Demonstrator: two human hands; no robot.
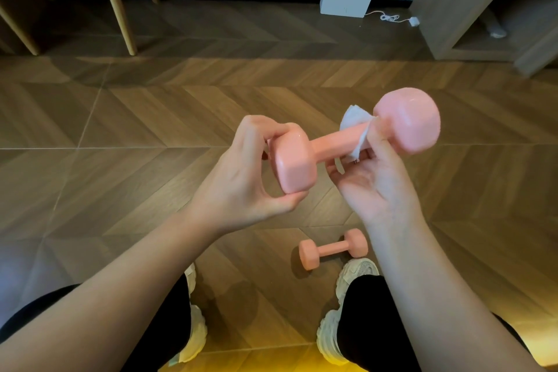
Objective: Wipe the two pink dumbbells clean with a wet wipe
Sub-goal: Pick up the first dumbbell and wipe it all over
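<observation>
Left hand (241,172) grips one head of the raised pink dumbbell (332,142), right hand (374,178) pinches the wet wipe (356,127) round the handle. Second dumbbell (332,249) sits on the floor between the shoes. Tip: rotate it while sliding the wipe along.

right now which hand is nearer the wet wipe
Right. The right hand holds the wet wipe against the dumbbell handle; the left hand grips the opposite head, clear of it.
</observation>
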